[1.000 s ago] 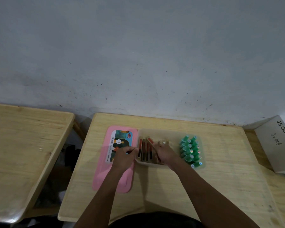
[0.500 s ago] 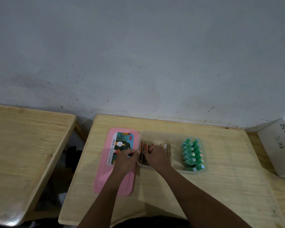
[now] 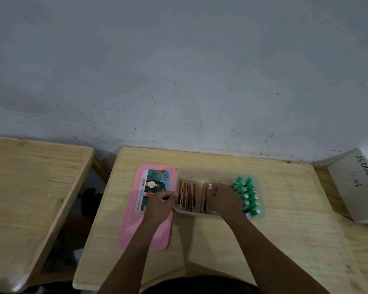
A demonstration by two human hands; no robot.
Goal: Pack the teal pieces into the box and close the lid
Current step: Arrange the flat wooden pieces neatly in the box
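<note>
The teal pieces [image 3: 246, 195] are seen already standing in the translucent box [image 3: 218, 173], packed in two rows just to the outer side of the right hand [image 3: 225, 197]; none is seen loose on the table [image 3: 285, 240], so the packing is judged largely done. Between the two hands, flat red-and-tan packets [image 3: 187, 196] are stood on edge in the box; the right hand is laid over them with its fingers curled, though whether one is pinched cannot be told. The left hand [image 3: 160, 205] is loosely closed at the box's near left corner, apparently steadying it; its grip is not clearly shown. The pink lid [image 3: 145, 234] lies flat beneath the left hand, beside the box; closing is judged still to be done.
</note>
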